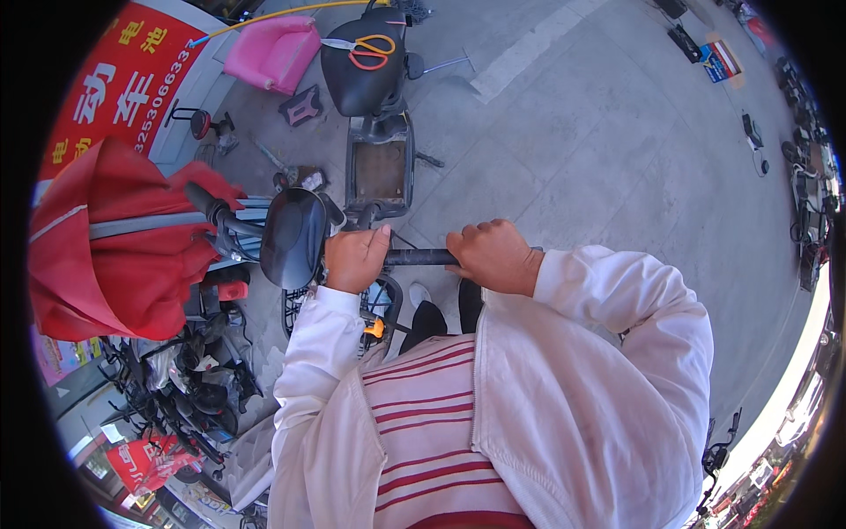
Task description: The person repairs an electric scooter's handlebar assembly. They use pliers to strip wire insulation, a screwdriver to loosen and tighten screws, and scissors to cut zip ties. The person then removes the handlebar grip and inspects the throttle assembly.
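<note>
A black handlebar grip (421, 257) runs crosswise in front of me, on an electric scooter with a glossy black display housing (293, 236). My right hand (493, 256) is closed round the grip's outer end. At its inner end, beside the housing, my left hand (355, 261) is closed on it, thumb pointing forward. The fingers' undersides are hidden. Beyond, the scooter's footboard (381, 174) leads to a black seat (361, 78). Scissors (370, 51) with orange and red handles lie on that seat.
Left of the scooter, a red cover (132, 256) drapes near the other handlebar end. A pink chair (273, 51) stands at far left by a red sign (123, 75). An orange-handled tool (374, 327) sits near the front basket. Several parked bikes line the right edge.
</note>
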The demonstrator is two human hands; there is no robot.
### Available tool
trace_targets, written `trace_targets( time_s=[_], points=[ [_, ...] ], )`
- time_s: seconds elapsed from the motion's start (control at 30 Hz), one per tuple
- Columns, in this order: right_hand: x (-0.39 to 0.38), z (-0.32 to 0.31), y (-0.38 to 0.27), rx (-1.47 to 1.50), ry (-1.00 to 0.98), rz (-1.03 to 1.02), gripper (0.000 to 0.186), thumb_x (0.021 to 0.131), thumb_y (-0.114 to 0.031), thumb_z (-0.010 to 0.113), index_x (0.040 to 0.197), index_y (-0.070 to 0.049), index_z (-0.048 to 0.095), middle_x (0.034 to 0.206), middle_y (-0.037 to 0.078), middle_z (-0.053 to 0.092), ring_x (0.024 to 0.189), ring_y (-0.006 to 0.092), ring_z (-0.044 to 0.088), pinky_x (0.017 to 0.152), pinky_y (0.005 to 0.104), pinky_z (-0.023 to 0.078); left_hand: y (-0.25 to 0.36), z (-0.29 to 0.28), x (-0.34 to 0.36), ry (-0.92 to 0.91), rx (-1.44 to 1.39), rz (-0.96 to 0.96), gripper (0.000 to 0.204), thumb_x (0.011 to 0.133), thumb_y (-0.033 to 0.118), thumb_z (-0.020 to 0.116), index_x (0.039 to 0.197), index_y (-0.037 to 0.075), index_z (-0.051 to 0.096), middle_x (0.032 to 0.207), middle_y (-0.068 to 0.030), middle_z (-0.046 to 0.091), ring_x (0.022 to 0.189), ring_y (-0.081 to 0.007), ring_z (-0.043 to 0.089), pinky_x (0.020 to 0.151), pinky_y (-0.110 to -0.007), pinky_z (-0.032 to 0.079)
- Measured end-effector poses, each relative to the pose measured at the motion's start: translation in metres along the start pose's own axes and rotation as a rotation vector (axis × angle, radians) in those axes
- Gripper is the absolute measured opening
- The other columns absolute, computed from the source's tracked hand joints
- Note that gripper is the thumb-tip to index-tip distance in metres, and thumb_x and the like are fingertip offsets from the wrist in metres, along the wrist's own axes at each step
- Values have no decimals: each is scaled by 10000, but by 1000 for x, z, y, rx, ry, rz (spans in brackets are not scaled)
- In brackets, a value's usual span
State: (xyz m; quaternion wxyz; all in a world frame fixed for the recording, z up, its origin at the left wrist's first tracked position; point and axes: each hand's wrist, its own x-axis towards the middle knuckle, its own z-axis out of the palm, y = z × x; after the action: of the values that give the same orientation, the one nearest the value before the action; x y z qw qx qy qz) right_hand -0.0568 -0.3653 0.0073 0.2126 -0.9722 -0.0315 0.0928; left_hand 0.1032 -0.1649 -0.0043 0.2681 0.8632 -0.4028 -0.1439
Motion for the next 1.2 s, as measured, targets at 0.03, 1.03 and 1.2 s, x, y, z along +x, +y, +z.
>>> trace_targets(
  time_s=[0.03,1.03,1.2],
  points=[
    [0,-2,3,62,-49,-6,346,817,-362,707,819,-28,614,696,145,648,642,310,665,562,402,522,1,0,1,-1,5,5,485,943,361,532,577,51,603,538,-164,552,512,-379,562,491,-453,407],
    [-155,-15,76,816,-133,770,372,902,-462,642,830,-97,635,668,-17,502,586,106,499,628,283,519,-11,-14,-11,52,78,59,516,968,413,447,690,35,660,668,-219,611,655,-431,598,603,-509,434],
    [-232,10,23,1500,576,809,355,935,-470,610,941,-115,602,700,-30,487,567,79,459,576,257,479,-19,-16,-20,123,33,35,547,971,433,436,691,7,634,684,-237,601,668,-448,580,603,-515,402]
  ],
)
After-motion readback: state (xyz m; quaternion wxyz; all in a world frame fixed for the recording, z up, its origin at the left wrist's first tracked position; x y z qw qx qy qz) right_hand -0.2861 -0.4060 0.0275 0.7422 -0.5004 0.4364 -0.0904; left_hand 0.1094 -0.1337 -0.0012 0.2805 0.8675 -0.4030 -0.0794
